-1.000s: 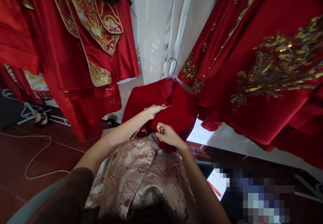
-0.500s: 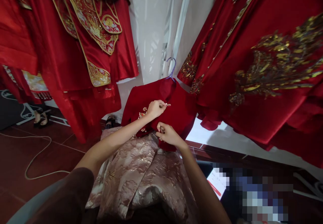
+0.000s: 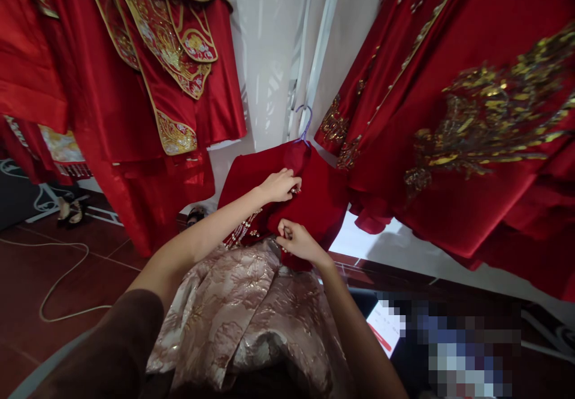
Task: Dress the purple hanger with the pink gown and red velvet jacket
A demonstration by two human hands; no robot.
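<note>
A plain red garment (image 3: 327, 207) hangs in front of me on a purple hanger (image 3: 306, 122). My left hand (image 3: 281, 184) is over its upper part, fingers curled down and closed on a small beaded ornament (image 3: 295, 190) at the fingertips. Below that wrist, beaded tassels (image 3: 242, 228) lie against the red cloth, partly covered by my forearm. Lower and to the right is my right hand (image 3: 299, 241), thumb and fingers pinched together at the garment. Tiny beads show under it, but what the pinch holds is hidden. Pinkish brocade cloth (image 3: 224, 309) covers my lap.
Red embroidered garments (image 3: 175, 63) hang at the left, and a red garment with gold sequins (image 3: 471, 129) hangs at the right. Behind is a white post (image 3: 317, 57). A cable (image 3: 58, 285) and shoes (image 3: 72, 210) are on the floor. A lit phone screen (image 3: 384, 330) is at lower right.
My left hand has turned knuckles-up and shifted slightly up and right with the small beaded ornament. The tassels below its wrist now show more. My right hand stays almost in place.
</note>
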